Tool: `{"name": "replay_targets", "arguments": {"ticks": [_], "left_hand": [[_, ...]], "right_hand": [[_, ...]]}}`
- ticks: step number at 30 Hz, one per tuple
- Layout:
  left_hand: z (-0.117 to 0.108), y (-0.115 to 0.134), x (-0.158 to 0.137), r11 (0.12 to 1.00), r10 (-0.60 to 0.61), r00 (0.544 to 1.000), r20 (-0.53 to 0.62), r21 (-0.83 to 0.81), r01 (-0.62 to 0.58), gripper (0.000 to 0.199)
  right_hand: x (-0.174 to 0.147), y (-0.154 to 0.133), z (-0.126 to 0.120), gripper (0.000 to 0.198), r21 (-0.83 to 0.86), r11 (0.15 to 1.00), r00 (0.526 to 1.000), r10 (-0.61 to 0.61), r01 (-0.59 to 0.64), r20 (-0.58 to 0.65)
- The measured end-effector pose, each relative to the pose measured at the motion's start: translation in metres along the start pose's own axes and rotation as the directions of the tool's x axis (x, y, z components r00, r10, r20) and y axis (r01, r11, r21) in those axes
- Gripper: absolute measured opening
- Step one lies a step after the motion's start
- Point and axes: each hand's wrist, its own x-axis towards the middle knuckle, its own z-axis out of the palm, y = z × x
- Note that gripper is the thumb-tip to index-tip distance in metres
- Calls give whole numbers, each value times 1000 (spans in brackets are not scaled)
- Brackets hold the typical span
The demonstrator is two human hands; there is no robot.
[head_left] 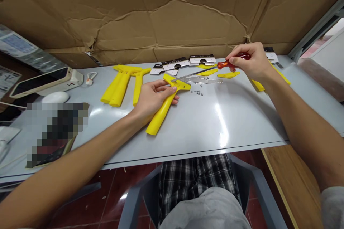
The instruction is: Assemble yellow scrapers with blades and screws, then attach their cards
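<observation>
My left hand (152,100) is closed around a yellow T-shaped plastic scraper handle (160,116), its wide head tilted up and away from me. My right hand (251,61) grips a screwdriver (222,65) by its red handle. The long shaft points left and down, its tip at the head of the yellow handle. One screw shows in the right part of that head. Loose screws (198,92) lie just right of it on the table. Behind them are thin metal blades (212,81) and small yellow plastic pieces (228,75).
More yellow handles (119,87) lie left of my left hand, and yellow parts (258,85) lie under my right forearm. Black-and-white cards (176,64) line the back, against a cardboard wall (188,21). A phone (40,82) and a white mouse (55,97) are at the left.
</observation>
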Motion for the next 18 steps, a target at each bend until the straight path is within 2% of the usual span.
{"name": "replay_targets", "arguments": {"ticks": [5, 13, 18], "left_hand": [[0, 1, 0, 998, -18, 1000, 18, -52, 19, 13], [-9, -6, 12, 985, -64, 991, 120, -149, 82, 21], [-8, -7, 11, 980, -62, 988, 141, -180, 87, 20]], "right_hand": [[3, 9, -2, 19, 56, 998, 1000, 11, -10, -11], [6, 17, -1, 18, 134, 990, 999, -40, 43, -25], [5, 16, 0, 20, 166, 986, 999, -2, 8, -32]]}}
